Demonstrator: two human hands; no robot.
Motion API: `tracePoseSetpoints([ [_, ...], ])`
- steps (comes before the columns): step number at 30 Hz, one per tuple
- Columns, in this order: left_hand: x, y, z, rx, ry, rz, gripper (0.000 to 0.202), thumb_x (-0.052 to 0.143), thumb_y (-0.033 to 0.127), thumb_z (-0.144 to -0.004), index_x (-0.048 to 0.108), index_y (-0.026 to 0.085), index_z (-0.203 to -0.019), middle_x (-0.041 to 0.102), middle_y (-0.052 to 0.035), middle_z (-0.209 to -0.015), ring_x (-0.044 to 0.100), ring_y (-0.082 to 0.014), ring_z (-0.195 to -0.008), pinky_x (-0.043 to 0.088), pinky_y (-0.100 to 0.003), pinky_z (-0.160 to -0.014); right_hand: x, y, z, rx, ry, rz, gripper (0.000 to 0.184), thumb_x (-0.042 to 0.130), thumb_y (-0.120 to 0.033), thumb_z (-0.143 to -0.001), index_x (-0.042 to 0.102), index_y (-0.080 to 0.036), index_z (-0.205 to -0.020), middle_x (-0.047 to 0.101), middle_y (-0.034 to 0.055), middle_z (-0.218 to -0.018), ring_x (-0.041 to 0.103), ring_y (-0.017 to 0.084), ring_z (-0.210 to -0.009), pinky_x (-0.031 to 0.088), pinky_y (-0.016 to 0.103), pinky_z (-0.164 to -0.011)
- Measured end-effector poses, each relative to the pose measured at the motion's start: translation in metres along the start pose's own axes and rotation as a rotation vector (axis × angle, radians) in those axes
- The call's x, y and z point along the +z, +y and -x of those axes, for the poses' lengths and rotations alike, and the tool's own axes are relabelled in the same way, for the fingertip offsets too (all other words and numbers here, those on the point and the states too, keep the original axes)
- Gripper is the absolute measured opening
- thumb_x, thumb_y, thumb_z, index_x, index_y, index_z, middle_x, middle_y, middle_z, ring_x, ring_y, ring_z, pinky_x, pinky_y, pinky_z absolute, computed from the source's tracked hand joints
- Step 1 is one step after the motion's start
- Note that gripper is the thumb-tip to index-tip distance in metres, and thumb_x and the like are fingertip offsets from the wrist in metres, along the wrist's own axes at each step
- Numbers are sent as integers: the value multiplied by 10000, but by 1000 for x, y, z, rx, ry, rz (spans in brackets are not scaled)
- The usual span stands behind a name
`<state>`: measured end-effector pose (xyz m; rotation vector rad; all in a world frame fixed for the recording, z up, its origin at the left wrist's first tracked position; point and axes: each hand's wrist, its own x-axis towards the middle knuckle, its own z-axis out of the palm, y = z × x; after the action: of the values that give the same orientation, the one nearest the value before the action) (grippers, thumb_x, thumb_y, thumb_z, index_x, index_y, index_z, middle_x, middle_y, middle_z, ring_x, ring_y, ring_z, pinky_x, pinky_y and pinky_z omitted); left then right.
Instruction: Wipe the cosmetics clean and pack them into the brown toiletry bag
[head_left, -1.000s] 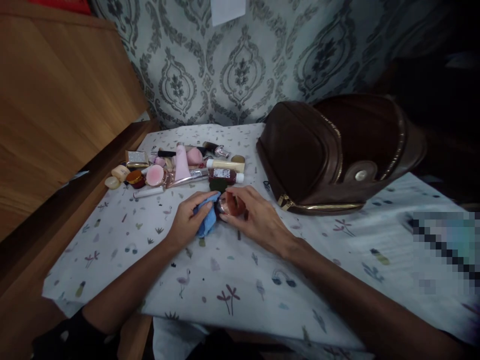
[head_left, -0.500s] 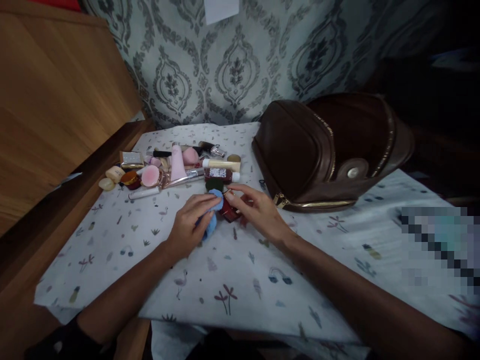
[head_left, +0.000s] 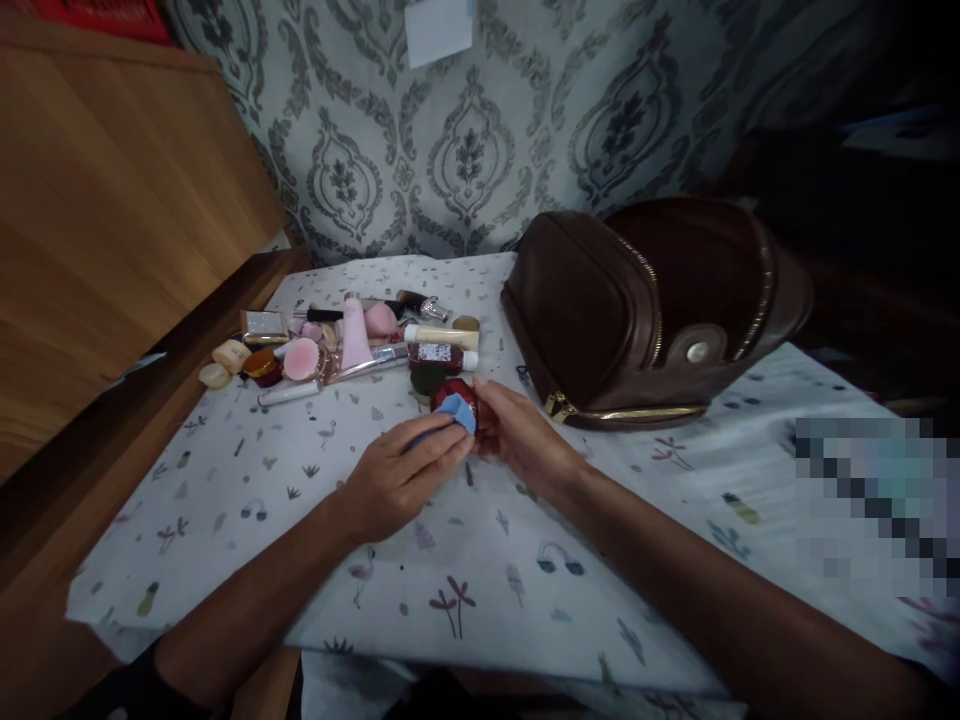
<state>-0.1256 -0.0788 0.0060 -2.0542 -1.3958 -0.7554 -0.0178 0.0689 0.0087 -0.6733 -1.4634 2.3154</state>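
My left hand (head_left: 401, 478) is closed on a small blue cloth (head_left: 455, 410) and presses it against a small dark red container (head_left: 453, 391). My right hand (head_left: 517, 432) grips that red container from the right side, fingers wrapped round it. Both hands meet just above the patterned tablecloth (head_left: 465, 560), in front of a heap of cosmetics (head_left: 345, 340). What kind of container the red one is stays partly hidden by my fingers.
A large brown leather bag (head_left: 645, 300) with gold zips lies at the right rear. The cosmetics include a pink tube (head_left: 352, 330), a pink puff (head_left: 302, 358) and a dark green lid (head_left: 426, 377). A wooden panel (head_left: 112, 200) flanks the left; patterned wallpaper stands behind.
My left hand has slid the blue cloth up and to the right, over the top of the red container. My right hand has turned the container and holds it more from the side.
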Motion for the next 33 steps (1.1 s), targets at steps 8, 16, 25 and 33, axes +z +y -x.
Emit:
tracePoseSetpoints([
  [8,-3,-5,0,-190,66,158,467,459,45,-941,493,121,-1401,617,-175,-1264,552,-258,-1249,509,-439,-1035,2,-5,0,219,-133,-146,435,480,-521,-955,581,-164,-728,571,-10,-509,467,72,-375,259,154,-310],
  [16,2,0,2,-473,32,122,377,453,149,-974,540,161,-1341,641,-145,-1173,598,-228,-1089,522,-398,-950,-5,6,-6,-32,-136,-253,358,752,-496,-779,599,-209,-928,677,-16,-739,604,93,-562,497,184,-507],
  [25,-9,0,-4,-996,133,482,225,514,328,-961,641,190,-1084,691,-35,-995,639,-172,-915,507,-285,-858,-4,16,-5,-465,-64,198,472,773,-417,-760,508,-263,-1119,627,29,-1091,651,161,-909,563,325,-792],
  [33,-4,-3,-3,-987,98,595,440,402,528,-968,653,183,-1073,681,-88,-1143,630,-226,-1070,489,-351,-972,1,27,9,-795,-187,616,456,749,-369,-814,553,-231,-1201,593,69,-1144,605,196,-1049,534,360,-911],
])
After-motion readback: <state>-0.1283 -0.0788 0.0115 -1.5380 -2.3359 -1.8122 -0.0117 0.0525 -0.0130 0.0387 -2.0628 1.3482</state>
